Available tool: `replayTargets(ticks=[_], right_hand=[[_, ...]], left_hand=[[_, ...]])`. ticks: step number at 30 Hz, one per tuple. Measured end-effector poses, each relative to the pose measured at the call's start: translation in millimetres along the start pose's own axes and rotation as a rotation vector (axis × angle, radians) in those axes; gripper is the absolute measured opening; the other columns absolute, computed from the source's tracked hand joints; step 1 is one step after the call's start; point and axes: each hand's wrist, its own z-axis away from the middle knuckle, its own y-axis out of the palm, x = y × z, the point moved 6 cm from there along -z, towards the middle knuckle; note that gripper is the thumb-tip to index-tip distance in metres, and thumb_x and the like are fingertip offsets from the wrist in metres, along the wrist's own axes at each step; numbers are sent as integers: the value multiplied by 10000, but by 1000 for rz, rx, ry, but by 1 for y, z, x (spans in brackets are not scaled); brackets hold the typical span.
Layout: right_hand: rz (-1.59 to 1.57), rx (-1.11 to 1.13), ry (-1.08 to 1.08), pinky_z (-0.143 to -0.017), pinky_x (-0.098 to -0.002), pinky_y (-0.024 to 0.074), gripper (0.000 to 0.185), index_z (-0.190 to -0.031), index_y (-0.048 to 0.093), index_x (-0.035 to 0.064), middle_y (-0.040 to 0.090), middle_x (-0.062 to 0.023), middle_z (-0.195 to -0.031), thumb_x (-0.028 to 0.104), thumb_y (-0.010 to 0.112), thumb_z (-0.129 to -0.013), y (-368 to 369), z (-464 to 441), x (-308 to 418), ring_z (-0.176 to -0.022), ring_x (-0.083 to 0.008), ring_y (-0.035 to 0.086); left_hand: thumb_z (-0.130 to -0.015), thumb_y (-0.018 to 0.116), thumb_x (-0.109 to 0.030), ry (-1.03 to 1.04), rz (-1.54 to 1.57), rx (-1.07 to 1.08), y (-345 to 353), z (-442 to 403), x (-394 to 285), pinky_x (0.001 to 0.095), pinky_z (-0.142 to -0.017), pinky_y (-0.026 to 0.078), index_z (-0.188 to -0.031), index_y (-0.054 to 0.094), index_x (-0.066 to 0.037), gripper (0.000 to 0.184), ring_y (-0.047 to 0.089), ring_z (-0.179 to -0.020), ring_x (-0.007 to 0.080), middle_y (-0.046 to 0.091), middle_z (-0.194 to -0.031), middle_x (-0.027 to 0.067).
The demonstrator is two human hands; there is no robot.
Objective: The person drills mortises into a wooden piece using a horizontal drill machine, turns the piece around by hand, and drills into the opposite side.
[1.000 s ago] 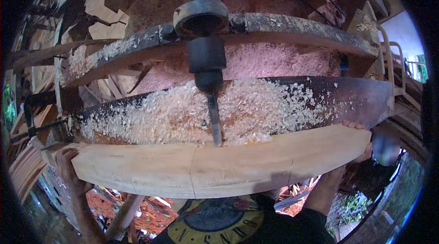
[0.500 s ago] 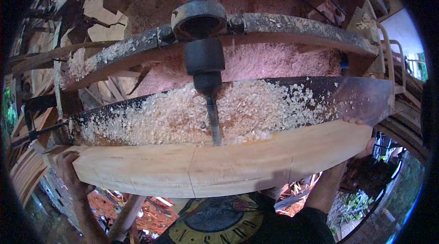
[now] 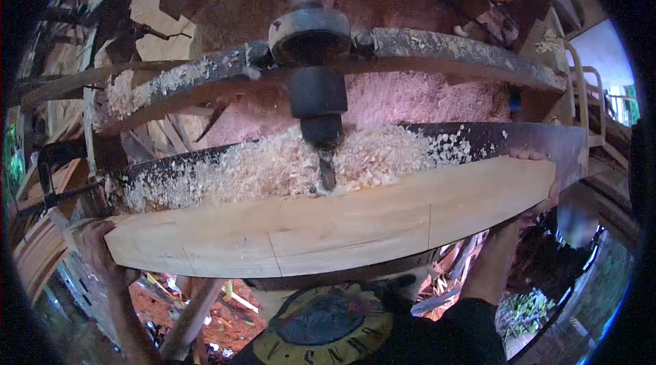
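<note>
A long, pale wooden board (image 3: 342,228) with pencil lines across it lies before me. Around its left end is my left hand (image 3: 102,245), fingers closed on the wood. My right hand (image 3: 536,160) grips the far right end, with fingertips over the top edge. Above the board's back edge, a drill chuck (image 3: 318,95) holds a bit (image 3: 327,172) pointing down; its tip is among shavings at the wood's edge. Wood shavings (image 3: 260,167) cover much of the dark machine table (image 3: 547,136).
Behind the table runs a curved beam (image 3: 465,50) dusted with shavings. A clamp (image 3: 46,173) sits at the left, near stacked boards (image 3: 41,255). Pale metal rails (image 3: 581,85) stand at the right. Wood scraps (image 3: 239,303) lie on the ground below.
The board has moved away from my body, its right end most, with my right hand on it. The chuck and bit appear slightly farther right, and the bit's lower part is less visible.
</note>
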Motion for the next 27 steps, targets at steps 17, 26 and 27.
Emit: replayTargets(ticks=[17, 26, 27], right_hand=[[0, -9, -26, -992, -550, 481, 756, -1258, 601, -33, 632, -228, -1214, 636, 552, -910, 6, 46, 27, -1141, -380, 582], [127, 93, 1, -1013, -596, 465, 784, -1314, 589, -28, 618, -236, -1249, 635, 488, -910, 7, 6, 13, -1173, -425, 564], [131, 77, 11, -1012, -595, 465, 782, -1314, 591, -27, 619, -235, -1244, 634, 489, -909, 11, 5, 14, -1166, -426, 565]], left_hand=[[-706, 782, -182, 61, 67, 108, -3, 0, -12, 460, -986, 456, -1171, 580, -57, 522, 570, -1126, 356, 597, -1150, 146], [-736, 755, -524, 36, 39, 40, -3, -18, -12, 507, -887, 459, -1049, 586, 5, 637, 597, -979, 422, 594, -1003, 216], [-735, 756, -524, 11, 55, 22, 0, -17, -10, 507, -878, 460, -1048, 585, 5, 638, 597, -978, 421, 594, -1002, 216]])
